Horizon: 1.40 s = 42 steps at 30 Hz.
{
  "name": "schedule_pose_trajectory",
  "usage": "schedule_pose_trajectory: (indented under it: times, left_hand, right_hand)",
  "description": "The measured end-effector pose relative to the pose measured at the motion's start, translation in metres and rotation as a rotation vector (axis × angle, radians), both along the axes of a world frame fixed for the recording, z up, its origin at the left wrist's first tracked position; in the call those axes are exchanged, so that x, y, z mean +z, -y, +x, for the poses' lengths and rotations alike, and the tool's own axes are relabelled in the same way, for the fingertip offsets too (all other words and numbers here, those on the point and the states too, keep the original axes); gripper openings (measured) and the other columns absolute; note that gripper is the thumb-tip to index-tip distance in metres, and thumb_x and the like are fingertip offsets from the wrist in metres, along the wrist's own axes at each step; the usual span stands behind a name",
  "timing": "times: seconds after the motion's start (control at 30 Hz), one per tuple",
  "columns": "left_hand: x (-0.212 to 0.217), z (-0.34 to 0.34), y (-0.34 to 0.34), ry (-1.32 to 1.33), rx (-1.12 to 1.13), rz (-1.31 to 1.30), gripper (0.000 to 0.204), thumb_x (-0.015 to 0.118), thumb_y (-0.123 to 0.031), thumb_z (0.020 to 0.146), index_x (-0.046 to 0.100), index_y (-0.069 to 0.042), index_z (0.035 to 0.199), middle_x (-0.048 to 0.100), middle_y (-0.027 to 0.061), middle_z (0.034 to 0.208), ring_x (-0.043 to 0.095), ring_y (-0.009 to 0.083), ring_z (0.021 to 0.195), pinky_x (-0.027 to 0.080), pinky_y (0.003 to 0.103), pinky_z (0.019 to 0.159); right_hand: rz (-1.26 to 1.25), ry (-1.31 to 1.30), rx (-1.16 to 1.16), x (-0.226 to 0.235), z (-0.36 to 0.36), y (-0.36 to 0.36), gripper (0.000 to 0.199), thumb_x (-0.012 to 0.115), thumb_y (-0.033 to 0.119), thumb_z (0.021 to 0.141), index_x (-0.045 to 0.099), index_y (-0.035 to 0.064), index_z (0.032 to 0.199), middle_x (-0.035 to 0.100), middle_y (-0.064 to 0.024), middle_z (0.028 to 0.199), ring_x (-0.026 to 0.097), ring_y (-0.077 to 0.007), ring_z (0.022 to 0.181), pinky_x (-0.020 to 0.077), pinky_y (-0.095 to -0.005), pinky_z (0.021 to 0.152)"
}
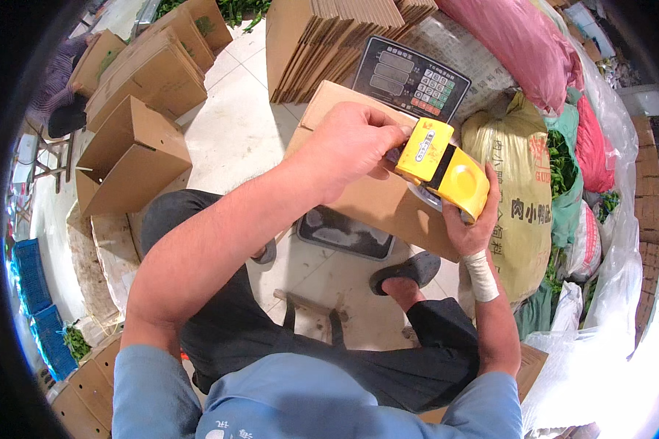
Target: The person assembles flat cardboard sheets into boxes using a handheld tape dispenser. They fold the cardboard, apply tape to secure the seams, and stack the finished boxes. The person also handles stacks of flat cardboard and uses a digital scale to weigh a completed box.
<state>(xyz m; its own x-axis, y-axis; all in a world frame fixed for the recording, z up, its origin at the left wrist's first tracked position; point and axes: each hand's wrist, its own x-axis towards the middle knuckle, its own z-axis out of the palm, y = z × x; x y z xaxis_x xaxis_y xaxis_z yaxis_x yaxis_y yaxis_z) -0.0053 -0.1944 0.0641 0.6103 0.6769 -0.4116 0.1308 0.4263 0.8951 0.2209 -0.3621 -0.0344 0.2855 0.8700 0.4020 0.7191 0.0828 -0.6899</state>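
floor: pale tiles [231, 95], with a stack of flat cardboard [322, 51] at the top of the frame and a fat yellow sack [509, 183] on the right.
hard to see: the left hand and yellow tape dispenser hide part of the brown box [417, 219]; white glare washes out the lower right.
yellow tape dispenser [458, 175]: right of center, above the box, shiny, with a black band and a round dent.
left hand [355, 143]: fingers bent close together by its left end; cannot tell what they pinch.
right hand [472, 223]: wrapped around its right end.
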Motion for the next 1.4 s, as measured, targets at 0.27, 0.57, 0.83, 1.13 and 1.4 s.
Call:
schedule_pose_trajectory:
  times: [0.27, 0.57, 0.83, 1.13, 1.4]
  left_hand:
    - [-0.002, -0.006, -0.002, -0.19, 0.093, 0.655, 0.015, 0.062, -0.013, 0.096, 0.071, -0.002, 0.098, 0.067, 0.004, 0.078, 0.062, 0.0115, 0.063, 0.052, 0.028, 0.06]
    - [-0.064, -0.178, -0.137, -0.356, 0.446, 0.465, 0.02, 0.063, -0.024, 0.098, 0.067, -0.006, 0.091, 0.057, 0.0001, 0.069, 0.05, 0.0109, 0.058, 0.043, 0.027, 0.054]
    - [-0.171, -0.171, -0.139, -0.149, 0.408, 0.228, 0.026, 0.061, -0.03, 0.102, 0.062, -0.005, 0.098, 0.048, -0.003, 0.066, 0.048, 0.009, 0.056, 0.045, 0.027, 0.056]
    - [-0.229, -0.175, -0.147, -0.07, 0.455, 0.15, 0.025, 0.062, -0.027, 0.101, 0.066, -0.003, 0.101, 0.05, -0.0028, 0.071, 0.049, 0.0095, 0.06, 0.047, 0.027, 0.059]
    - [-0.293, -0.128, -0.104, -0.074, 0.3, 0.131, 0.03, 0.067, -0.033, 0.098, 0.068, -0.002, 0.097, 0.055, -0.0008, 0.073, 0.051, 0.0078, 0.063, 0.046, 0.026, 0.058]
  right_hand:
    - [0.06, 0.092, -0.037, -0.002, 0.005, -0.002, 0.072, 0.082, 0.011, 0.076, 0.043, 0.0011, 0.137, 0.064, -0.0193, 0.118, 0.067, -0.0318, 0.106, 0.0523, -0.0385, 0.093]
    - [0.039, 0.025, -0.088, -0.008, 0.008, 0.001, 0.067, 0.08, 0.008, 0.075, 0.045, 0.0002, 0.132, 0.06, -0.0161, 0.115, 0.064, -0.0269, 0.105, 0.0505, -0.0359, 0.093]
    - [-0.026, -0.02, -0.073, -0.004, 0.005, 0.001, 0.063, 0.078, 0.007, 0.077, 0.047, -0.0011, 0.131, 0.061, -0.014, 0.115, 0.063, -0.0249, 0.105, 0.05, -0.0349, 0.093]
    - [-0.178, 0.117, 0.117, 0.001, 0.011, -0.009, 0.042, 0.078, 0.011, 0.085, 0.062, -0.0002, 0.123, 0.068, -0.0078, 0.113, 0.064, -0.0184, 0.104, 0.049, -0.0323, 0.094]
    - [-0.189, 0.058, -0.011, 0.002, 0.0, -0.011, 0.033, 0.08, 0.008, 0.081, 0.068, 0.0, 0.11, 0.071, -0.009, 0.101, 0.068, -0.018, 0.091, 0.0527, -0.0312, 0.083]
